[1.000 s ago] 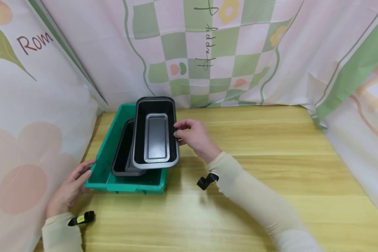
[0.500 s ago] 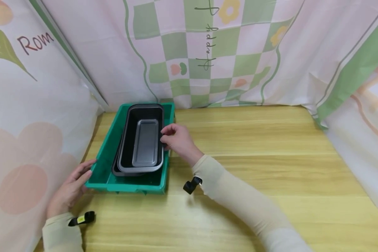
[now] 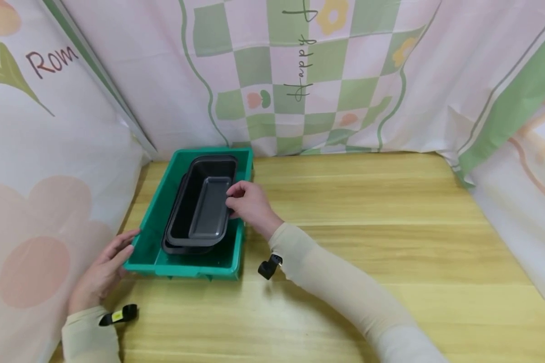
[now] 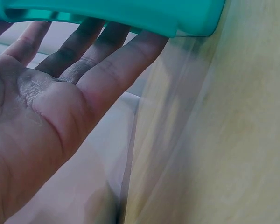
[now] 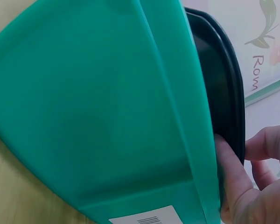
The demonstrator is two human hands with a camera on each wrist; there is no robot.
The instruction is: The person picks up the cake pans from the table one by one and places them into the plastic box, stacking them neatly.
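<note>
A black loaf pan sits tilted inside a green plastic bin, over a second dark pan that is mostly covered. My right hand pinches the right rim of the upper pan between thumb and fingers. From the right wrist, the pan's rim shows above the bin's wall, with fingers on both sides of it. At the bin's left side, my left hand touches the outer wall near the front corner. In the left wrist view, its fingers reach fairly straight to the bin's underside edge.
The bin stands at the left of a wooden table, close to the back curtain. Another printed curtain hangs along the left edge. A white barcode label is on the bin's outer wall.
My right hand has carried the upper loaf pan left and down into the bin, over the other pan. It now tilts with its right side raised. The left hand has stayed put.
</note>
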